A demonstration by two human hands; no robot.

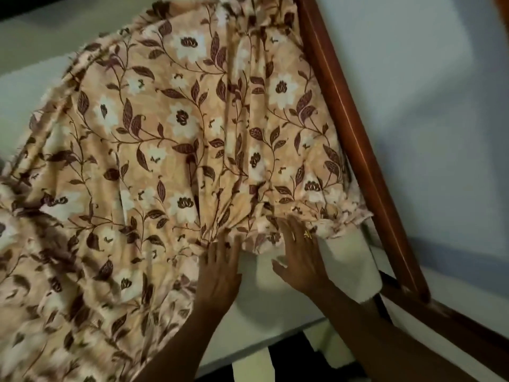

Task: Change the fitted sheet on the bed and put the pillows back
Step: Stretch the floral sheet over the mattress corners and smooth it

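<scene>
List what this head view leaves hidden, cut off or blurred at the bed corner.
Head view:
- Mattress top: covered by the floral sheet.
- Sheet's lower left: motion-blurred, folds unreadable.
- Wooden bed frame: cut off at the top and right edges.
- Pillows: out of frame, whereabouts unknown.

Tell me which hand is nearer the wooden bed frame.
Right. The right hand rests on the sheet hem toward the frame; the left hand lies beyond it, farther away.
</scene>
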